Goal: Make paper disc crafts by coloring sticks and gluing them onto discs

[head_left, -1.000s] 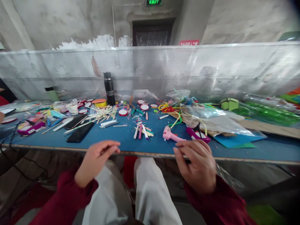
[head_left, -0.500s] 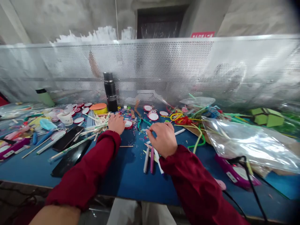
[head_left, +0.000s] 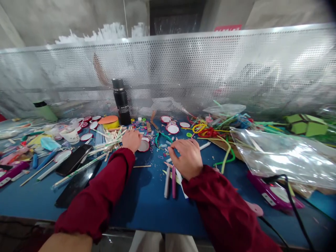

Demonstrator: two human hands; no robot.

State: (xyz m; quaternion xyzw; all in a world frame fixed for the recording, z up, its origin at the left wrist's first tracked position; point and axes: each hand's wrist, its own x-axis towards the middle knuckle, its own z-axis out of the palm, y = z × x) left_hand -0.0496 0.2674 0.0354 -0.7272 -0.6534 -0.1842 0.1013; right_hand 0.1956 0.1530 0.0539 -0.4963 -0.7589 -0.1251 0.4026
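Observation:
My left hand (head_left: 132, 140) is closed on the near edge of a small round red-rimmed lid (head_left: 144, 144), whose pale face tilts up towards me; its fingertips are partly hidden. Beside that hand lies a bundle of thin sticks and straws (head_left: 109, 141). My right hand (head_left: 187, 157) hovers over the table with bent fingers, the thumb apart from the index finger, and nothing visible in between. Below it lie a grey marker (head_left: 167, 183) and a purple marker (head_left: 174, 183). Teal-handled pliers (head_left: 164, 137) rest between the hands among scattered paper clips.
A black bottle (head_left: 121, 103) stands behind my left hand, near a perforated metal screen (head_left: 181, 77). Two phones, including a black one (head_left: 74, 159), lie left. Several red-rimmed lids (head_left: 172, 128) sit further back. To the right are tangled coloured cords (head_left: 204, 131), a clear plastic bag (head_left: 283, 157) and a purple glue gun-like device (head_left: 273, 192).
The round lid at my left hand has come nearer and shows more of its face. My right thumb and index finger have parted slightly. The view has shifted a little.

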